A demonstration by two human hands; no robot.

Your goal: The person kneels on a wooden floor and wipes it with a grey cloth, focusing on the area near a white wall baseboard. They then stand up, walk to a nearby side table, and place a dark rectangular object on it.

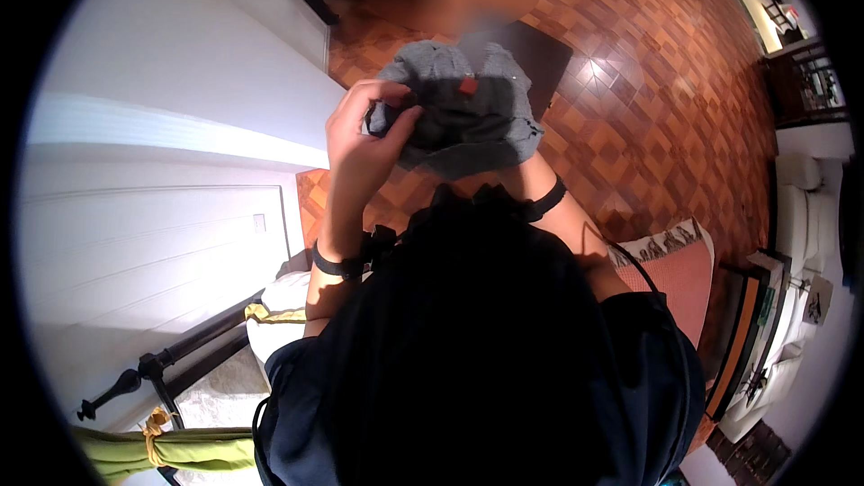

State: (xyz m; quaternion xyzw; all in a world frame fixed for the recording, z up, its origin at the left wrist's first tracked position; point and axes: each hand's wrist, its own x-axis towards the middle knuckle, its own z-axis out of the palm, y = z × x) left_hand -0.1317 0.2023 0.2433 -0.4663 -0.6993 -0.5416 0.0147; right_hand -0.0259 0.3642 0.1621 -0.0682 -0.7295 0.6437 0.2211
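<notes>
A grey cloth garment (pixel 432 57) with a dark inside and a small red tag (pixel 468 86) is held up before me. At its left edge is my left hand (pixel 371 115), with thumb and forefinger bent towards each other at the dark cloth; whether they pinch it is unclear. The right forearm reaches up behind the garment's lower right side, and the cloth hides my right hand. Both wrists bear black straps.
Beyond the garment lies a dark flat panel (pixel 540 61) over the parquet floor (pixel 628 135). A white wall (pixel 169 81) runs along the left. A pink cloth (pixel 668 283) is by my right elbow, and a dark wooden bed frame (pixel 202 341) at lower left.
</notes>
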